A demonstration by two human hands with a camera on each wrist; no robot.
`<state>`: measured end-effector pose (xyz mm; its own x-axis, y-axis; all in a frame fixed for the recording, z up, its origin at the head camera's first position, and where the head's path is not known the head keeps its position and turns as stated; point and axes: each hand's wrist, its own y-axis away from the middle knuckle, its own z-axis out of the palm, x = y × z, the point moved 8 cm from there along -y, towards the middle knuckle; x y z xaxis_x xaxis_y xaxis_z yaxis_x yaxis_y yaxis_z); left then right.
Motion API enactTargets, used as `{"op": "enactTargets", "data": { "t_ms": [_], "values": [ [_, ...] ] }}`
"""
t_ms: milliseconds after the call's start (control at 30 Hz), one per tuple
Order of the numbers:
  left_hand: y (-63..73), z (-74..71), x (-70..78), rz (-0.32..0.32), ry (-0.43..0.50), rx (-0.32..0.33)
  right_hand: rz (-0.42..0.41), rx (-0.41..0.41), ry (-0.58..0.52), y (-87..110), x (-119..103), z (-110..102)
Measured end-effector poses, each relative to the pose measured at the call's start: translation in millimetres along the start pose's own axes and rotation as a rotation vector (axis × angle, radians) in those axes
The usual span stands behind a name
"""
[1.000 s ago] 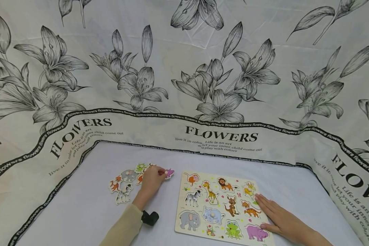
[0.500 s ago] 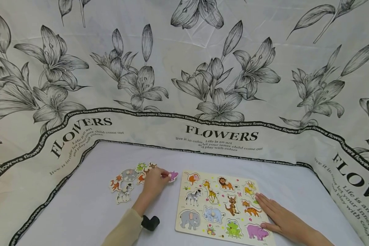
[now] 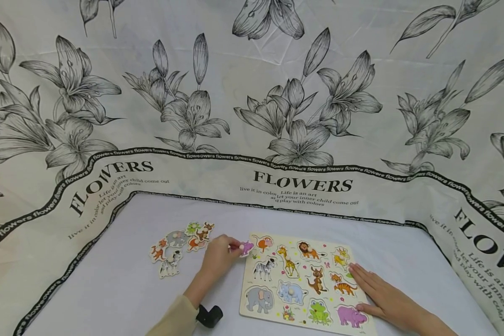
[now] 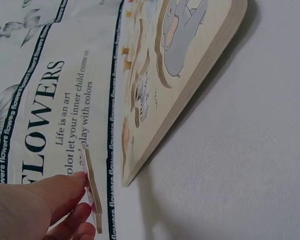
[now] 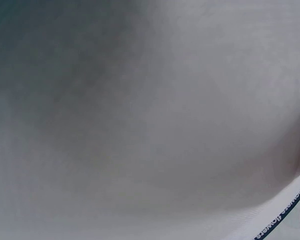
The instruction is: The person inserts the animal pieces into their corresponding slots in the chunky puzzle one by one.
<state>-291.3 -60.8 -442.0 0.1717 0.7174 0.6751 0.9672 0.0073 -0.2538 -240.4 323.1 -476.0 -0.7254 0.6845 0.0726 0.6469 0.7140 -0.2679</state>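
Note:
My left hand [image 3: 220, 255] pinches a purple hippo puzzle piece [image 3: 246, 248] by its knob, at the upper left edge of the wooden animal puzzle board [image 3: 277, 291]. In the left wrist view the piece [image 4: 92, 187] appears edge-on between thumb and fingers, apart from the board. My right hand [image 3: 382, 296] lies with straight fingers on the board's right edge, beside the purple hippo picture [image 3: 351, 317]. The giraffe, lion and blue rhino [image 3: 291, 294] on the board bear knobs. The right wrist view shows mostly blurred white cloth.
Left of the board lie loose puzzle pieces: a zebra [image 3: 169, 265], an elephant [image 3: 176, 239], a frog [image 3: 192, 227], a kangaroo [image 3: 204, 231], a tiger [image 3: 157, 250] and an orange piece [image 3: 196, 243]. Flower-printed cloth [image 3: 252, 116] hangs behind the white surface.
My left hand has moved right with the hippo piece, from beside the loose pieces to the board's upper left edge. The kangaroo and orange pieces are now uncovered. My right hand stays put.

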Motion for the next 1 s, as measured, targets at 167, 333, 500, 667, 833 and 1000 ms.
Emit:
{"op": "enactTargets", "data": {
  "t_ms": [167, 333, 500, 667, 833, 1000],
  "values": [
    [4.9, 1.4, 9.8, 0.042, -0.01, 0.005, -0.004, 0.003, 0.0, 0.4, 0.7, 0.7],
    [8.9, 5.7, 19.1, 0.052, -0.01, -0.014, -0.006, 0.004, 0.003, 0.5, 1.2, 0.6],
    [13.2, 13.1, 30.2, 0.061, -0.016, -0.058, -0.007, 0.006, 0.004, 0.4, 0.7, 0.0],
    [19.2, 20.1, 45.1, 0.076, -0.002, -0.099, -0.004, 0.003, -0.003, 0.6, 0.9, 1.1],
    [23.3, 28.7, 57.7, 0.108, 0.016, -0.139, -0.003, 0.003, -0.008, 1.0, 1.5, 1.6],
    [27.6, 35.0, 70.0, 0.146, 0.019, -0.155, -0.007, 0.003, -0.008, 1.0, 1.3, 1.0]
  ]
}}
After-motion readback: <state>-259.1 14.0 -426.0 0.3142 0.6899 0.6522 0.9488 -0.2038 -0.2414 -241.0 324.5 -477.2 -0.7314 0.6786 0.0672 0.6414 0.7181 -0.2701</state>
